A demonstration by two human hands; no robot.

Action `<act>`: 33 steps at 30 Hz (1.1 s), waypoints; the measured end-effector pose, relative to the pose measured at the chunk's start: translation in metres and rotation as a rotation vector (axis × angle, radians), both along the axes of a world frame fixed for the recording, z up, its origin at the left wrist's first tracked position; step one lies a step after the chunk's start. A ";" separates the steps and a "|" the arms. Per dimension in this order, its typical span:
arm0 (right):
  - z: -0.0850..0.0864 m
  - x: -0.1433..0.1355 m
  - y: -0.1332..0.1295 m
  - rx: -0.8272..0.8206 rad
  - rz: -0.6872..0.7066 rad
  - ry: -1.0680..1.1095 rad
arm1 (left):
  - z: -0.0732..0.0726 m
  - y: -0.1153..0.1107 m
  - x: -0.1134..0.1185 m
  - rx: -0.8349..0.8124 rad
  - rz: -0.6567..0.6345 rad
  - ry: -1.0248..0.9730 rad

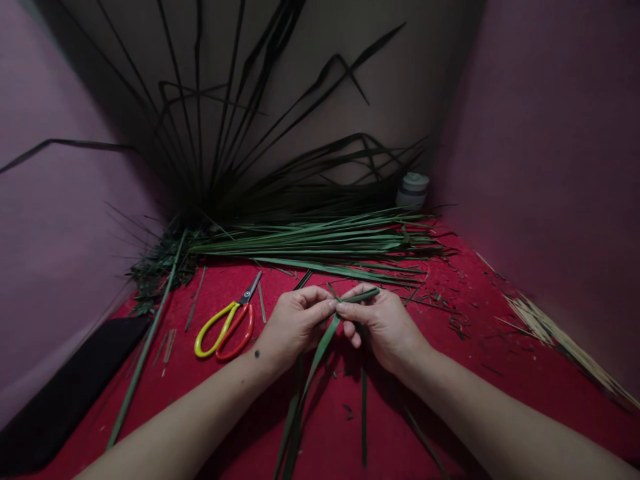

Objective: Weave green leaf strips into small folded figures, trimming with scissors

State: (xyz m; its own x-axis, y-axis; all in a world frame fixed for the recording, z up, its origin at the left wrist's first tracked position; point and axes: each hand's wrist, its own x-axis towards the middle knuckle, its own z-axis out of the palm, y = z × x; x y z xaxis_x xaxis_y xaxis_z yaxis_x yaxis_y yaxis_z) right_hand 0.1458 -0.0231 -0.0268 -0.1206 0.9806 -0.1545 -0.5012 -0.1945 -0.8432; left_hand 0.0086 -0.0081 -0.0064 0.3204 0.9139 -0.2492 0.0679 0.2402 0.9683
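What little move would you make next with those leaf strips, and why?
I'd probably keep the left hand pinching and gently snug the crossing with the right hand: both hands' fingertips meet where the leaf strips cross, and long ends hang below, so letting go might loosen it.

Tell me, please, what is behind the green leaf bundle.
Behind the green leaf bundle, a pale container stands near the right end, its foot hidden by the bundle; dark leaves fan up before a grey backdrop. Whatever their shadowed bases cover cannot be seen.
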 end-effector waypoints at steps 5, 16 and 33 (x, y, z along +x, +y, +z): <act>0.001 -0.001 -0.001 0.002 -0.012 -0.035 | 0.001 -0.001 0.002 0.039 0.011 0.075; 0.007 0.002 -0.005 -0.006 -0.063 -0.097 | 0.002 -0.001 -0.001 -0.048 -0.052 -0.073; 0.012 0.004 -0.004 0.022 -0.127 0.047 | 0.009 -0.010 0.004 0.075 -0.032 0.006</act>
